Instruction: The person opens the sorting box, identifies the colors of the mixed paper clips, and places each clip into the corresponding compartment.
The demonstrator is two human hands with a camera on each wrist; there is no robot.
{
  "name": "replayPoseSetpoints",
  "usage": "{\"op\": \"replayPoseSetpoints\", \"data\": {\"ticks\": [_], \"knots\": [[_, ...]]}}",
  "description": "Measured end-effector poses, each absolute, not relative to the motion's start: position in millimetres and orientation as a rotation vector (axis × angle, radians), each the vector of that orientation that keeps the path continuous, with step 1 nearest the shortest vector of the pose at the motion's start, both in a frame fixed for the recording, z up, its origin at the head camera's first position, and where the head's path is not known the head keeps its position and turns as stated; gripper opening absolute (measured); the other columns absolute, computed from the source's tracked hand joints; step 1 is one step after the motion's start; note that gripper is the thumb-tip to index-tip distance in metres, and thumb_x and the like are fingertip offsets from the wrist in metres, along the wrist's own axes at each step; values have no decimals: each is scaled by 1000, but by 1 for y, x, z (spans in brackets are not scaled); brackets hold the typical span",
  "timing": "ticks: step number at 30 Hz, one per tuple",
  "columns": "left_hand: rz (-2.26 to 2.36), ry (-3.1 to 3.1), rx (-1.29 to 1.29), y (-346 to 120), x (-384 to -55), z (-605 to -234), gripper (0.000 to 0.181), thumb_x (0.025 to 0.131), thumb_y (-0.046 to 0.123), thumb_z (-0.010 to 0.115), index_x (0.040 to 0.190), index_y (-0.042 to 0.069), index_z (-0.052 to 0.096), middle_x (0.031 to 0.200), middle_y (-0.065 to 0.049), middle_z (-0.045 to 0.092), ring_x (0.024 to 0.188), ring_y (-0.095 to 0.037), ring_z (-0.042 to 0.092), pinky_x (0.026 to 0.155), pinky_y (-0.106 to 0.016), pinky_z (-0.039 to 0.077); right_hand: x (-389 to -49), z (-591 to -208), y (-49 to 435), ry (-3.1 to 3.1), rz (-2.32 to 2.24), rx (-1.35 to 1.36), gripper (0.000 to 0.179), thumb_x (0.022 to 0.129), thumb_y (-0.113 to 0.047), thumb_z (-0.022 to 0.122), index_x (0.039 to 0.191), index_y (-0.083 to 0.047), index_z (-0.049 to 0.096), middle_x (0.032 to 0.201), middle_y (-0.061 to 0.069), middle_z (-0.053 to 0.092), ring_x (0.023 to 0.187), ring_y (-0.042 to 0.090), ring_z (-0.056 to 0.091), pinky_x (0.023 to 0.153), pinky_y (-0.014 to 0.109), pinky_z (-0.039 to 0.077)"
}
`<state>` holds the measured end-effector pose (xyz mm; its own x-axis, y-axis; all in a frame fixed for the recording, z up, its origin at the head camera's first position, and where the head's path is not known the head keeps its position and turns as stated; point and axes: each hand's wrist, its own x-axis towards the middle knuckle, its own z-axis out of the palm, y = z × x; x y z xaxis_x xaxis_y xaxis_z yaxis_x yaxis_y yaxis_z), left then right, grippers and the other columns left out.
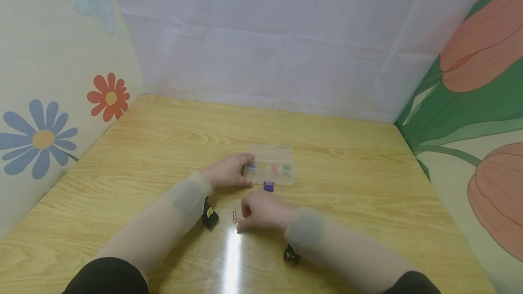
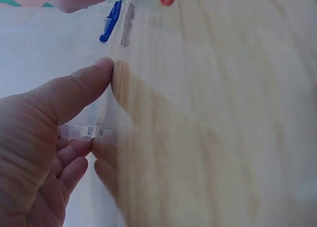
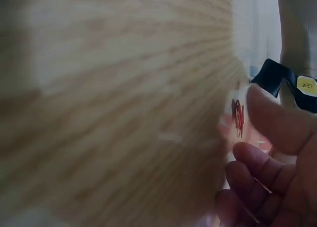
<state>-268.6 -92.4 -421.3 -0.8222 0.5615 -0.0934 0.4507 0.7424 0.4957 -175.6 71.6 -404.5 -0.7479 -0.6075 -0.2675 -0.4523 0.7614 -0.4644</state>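
A clear plastic compartment box [image 1: 282, 179] sits on the table with blue, yellow, pink and green small items inside. At its front edge is a blue clasp [image 1: 268, 187], also seen in the left wrist view. My left hand [image 1: 229, 171] holds the box's left end, with the thumb [image 2: 86, 83] against the front edge and the fingers around the side. Red paper clips [image 3: 238, 117] lie on the table in front of the box. Over them is my right hand [image 1: 263, 211], its thumb and fingers apart with the clips showing between them.
The wood-grain table [image 1: 351, 171] extends around the box on every side. A white cloth [image 1: 261, 44] hangs behind it, and flower-patterned panels [image 1: 45, 80] stand left and right. Each wrist wears a black camera mount [image 1: 209, 216].
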Motion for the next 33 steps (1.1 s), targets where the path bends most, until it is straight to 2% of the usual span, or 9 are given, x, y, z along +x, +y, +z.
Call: {"op": "replayPoseSetpoints", "data": {"ticks": [10,20,33], "knots": [[670,2705,801,-92,-268,-421,90,78,38,78,148,4,34,151,-14,36,139,-31,32,116,-45,23,-178,-410,76,2540,-560,-817,17,79,-20,78,76,-23,62,75,-13,56,71,5,52,69,20,45],[654,2712,808,-92,-269,-422,90,78,39,78,148,4,34,151,-14,37,139,-31,32,116,-44,23,-179,-409,82,2519,-570,-756,15,84,-21,74,74,-23,63,72,-13,58,67,5,54,65,20,46],[663,2705,810,-93,-270,-422,91,77,39,79,148,5,34,152,-12,36,139,-31,32,116,-45,24,-185,-408,100,2513,-813,-679,13,87,-17,70,79,-19,60,78,-8,58,75,8,53,70,24,47]]}}
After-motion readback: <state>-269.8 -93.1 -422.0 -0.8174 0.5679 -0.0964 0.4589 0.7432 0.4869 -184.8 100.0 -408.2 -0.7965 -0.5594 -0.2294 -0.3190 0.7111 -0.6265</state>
